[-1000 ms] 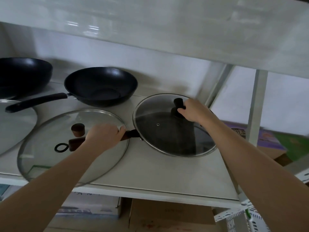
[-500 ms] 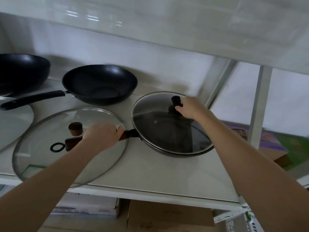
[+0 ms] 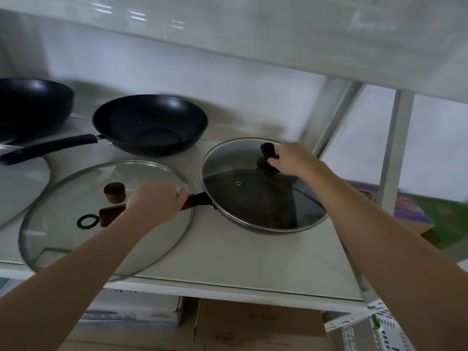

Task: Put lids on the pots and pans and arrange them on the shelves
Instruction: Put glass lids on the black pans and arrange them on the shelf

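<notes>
While the left hand [image 3: 154,203] is wrapped tight around the brown wooden handle [image 3: 111,216] of the covered pan [image 3: 263,198], the right hand [image 3: 291,159] is closed on the dark knob [image 3: 268,150] of that pan's glass lid [image 3: 253,178]. The lid sits on the pan, its steel rim matching the pan's edge all round, though at the 5 o'clock side the forearm hides the seam, so I cannot tell whether it is fully seated there. The pan rests on the white shelf [image 3: 240,262], toward the shelf's 3 o'clock end. Its handle reaches out at 9 o'clock from the pan, passing above a large loose lid [image 3: 76,236] of clear glass that lies flat on the shelf; a black hanging ring ends the handle over that glass. The loose lid's brown knob [image 3: 114,191] stands just at 12 o'clock from the handle. At 11 o'clock from the covered pan sits an open black wok [image 3: 149,122], uncovered, its long black handle pointing toward 8 o'clock. Further along at 9 o'clock, a second black wok [image 3: 33,105] is partly cut off by the frame edge, and below it the rim of another glass lid [image 3: 22,181] shows. Cardboard boxes [image 3: 253,323] sit beneath the shelf at 6 o'clock.
</notes>
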A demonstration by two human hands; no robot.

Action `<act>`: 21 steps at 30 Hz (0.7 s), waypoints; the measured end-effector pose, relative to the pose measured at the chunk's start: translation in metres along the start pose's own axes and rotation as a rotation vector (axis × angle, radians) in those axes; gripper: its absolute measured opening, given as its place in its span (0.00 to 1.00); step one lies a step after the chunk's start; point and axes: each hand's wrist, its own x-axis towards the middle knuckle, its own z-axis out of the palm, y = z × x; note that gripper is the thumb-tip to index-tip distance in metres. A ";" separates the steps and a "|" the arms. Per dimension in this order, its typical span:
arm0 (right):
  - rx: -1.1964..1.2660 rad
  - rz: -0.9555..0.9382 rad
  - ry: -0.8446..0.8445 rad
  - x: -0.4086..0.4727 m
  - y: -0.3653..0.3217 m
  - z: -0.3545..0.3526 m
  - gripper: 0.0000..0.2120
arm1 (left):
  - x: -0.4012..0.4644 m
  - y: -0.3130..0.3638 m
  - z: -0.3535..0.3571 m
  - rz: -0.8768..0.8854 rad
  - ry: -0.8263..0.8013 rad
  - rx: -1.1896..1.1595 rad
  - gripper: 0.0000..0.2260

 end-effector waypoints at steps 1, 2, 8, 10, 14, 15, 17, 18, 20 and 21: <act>0.000 -0.006 0.010 -0.001 0.000 0.001 0.15 | 0.000 0.000 0.001 -0.002 0.000 0.001 0.18; -0.003 -0.014 0.022 -0.002 0.000 0.002 0.15 | 0.000 0.000 0.001 -0.005 0.000 0.005 0.18; -0.028 -0.014 0.062 -0.001 -0.001 0.004 0.17 | -0.004 0.003 0.000 -0.009 0.002 0.018 0.20; -0.046 -0.008 0.072 -0.003 -0.002 0.002 0.17 | -0.006 0.006 0.001 -0.021 0.011 0.021 0.21; -0.092 -0.007 0.131 -0.011 -0.005 -0.002 0.15 | -0.010 0.010 0.003 -0.030 0.025 -0.036 0.21; -0.085 -0.009 0.150 -0.013 -0.006 -0.002 0.15 | -0.011 0.011 0.002 -0.031 0.026 -0.046 0.21; -0.073 -0.023 0.190 -0.018 -0.008 -0.002 0.14 | -0.012 0.014 0.003 -0.028 0.033 -0.050 0.22; -0.081 -0.036 0.206 -0.021 -0.010 -0.002 0.14 | -0.013 0.017 0.004 -0.024 0.037 -0.053 0.22; -0.113 -0.067 0.219 -0.030 -0.015 -0.003 0.15 | -0.015 0.022 0.002 -0.009 0.046 -0.083 0.21; -0.123 -0.080 0.225 -0.035 -0.017 -0.003 0.16 | -0.016 0.025 0.000 0.011 0.050 -0.120 0.22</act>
